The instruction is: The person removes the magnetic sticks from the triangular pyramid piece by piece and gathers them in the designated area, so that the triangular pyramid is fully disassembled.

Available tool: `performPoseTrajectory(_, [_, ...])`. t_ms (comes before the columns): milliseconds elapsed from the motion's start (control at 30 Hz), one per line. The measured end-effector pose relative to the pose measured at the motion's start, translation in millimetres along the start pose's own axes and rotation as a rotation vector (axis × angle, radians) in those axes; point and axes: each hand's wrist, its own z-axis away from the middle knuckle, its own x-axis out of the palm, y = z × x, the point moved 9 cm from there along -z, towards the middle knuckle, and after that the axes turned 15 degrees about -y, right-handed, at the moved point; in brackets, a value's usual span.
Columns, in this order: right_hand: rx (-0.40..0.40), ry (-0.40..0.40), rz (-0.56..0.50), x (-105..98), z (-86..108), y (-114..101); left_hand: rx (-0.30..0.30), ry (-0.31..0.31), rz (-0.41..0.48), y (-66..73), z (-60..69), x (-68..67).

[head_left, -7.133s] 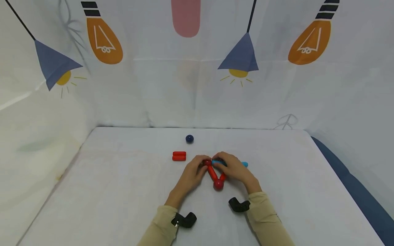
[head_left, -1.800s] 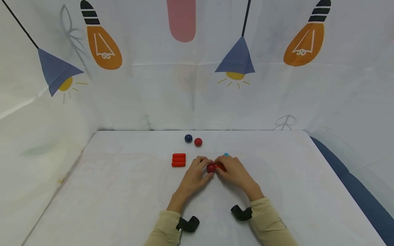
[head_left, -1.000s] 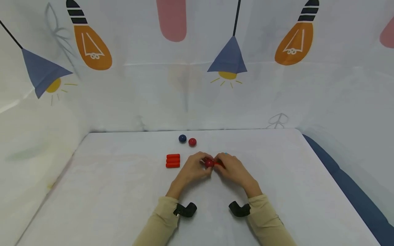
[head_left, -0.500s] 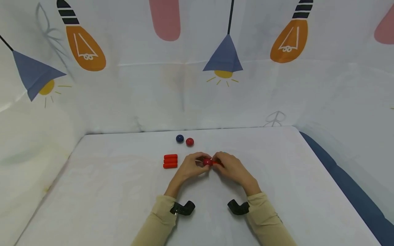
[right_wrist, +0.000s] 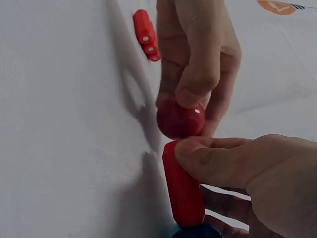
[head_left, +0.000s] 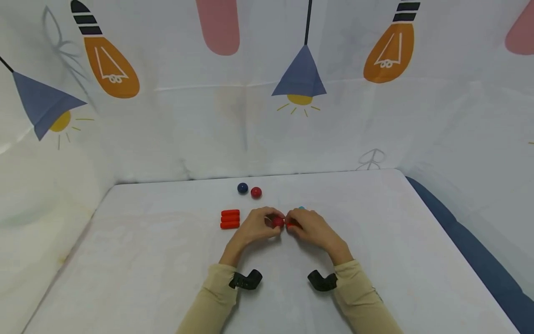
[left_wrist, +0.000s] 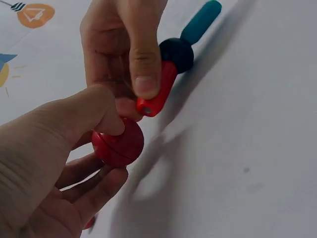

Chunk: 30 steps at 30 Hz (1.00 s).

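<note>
In the head view my left hand (head_left: 254,226) pinches a red ball (head_left: 277,223) between thumb and fingers. A thin seam runs round this ball in the left wrist view. Opposite it, my right hand (head_left: 314,230) grips a red magnetic rod (right_wrist: 183,186), whose bare end shows a small metal dot. That end is close to the ball, with a narrow gap in the left wrist view. A dark blue ball (left_wrist: 177,54) joins the rod's other end, and a blue rod (left_wrist: 201,22) extends from it. The right hand mostly hides this chain in the head view.
Left of the hands, three red rods (head_left: 230,219) lie side by side on the white table (head_left: 167,260). Behind them sit a loose dark blue ball (head_left: 242,188) and a loose red ball (head_left: 256,192). A printed cloth (head_left: 200,130) hangs along the table's back edge.
A triangle of balls and rods stood between the hands earlier; since then a third red rod and a red ball lie aside. The held ball has just parted slightly from the red rod.
</note>
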Motion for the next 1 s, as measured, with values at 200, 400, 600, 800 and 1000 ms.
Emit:
performPoseTrajectory(200, [0.01,-0.003,-0.015,3,-2.3,-6,0.008,0.101,-0.154,8.6,-3.9,-22.1])
performPoseTrajectory(400, [0.009,-0.011,-0.011,7,-6.7,-15,0.005,0.146,-0.304,19.0,-15.6,-43.9])
performPoseTrajectory(600, [-0.033,0.004,0.016,12,-11.1,-29,-0.047,0.131,-0.462,24.0,-33.7,-59.8])
performPoseTrajectory(800, [-0.144,-0.004,0.058,21,-13.4,-49,-0.105,0.096,-0.512,16.6,-46.1,-63.0])
performPoseTrajectory(1000, [-0.253,0.006,0.074,28,-13.7,-63,-0.147,0.053,-0.55,0.2,-55.2,-55.1])
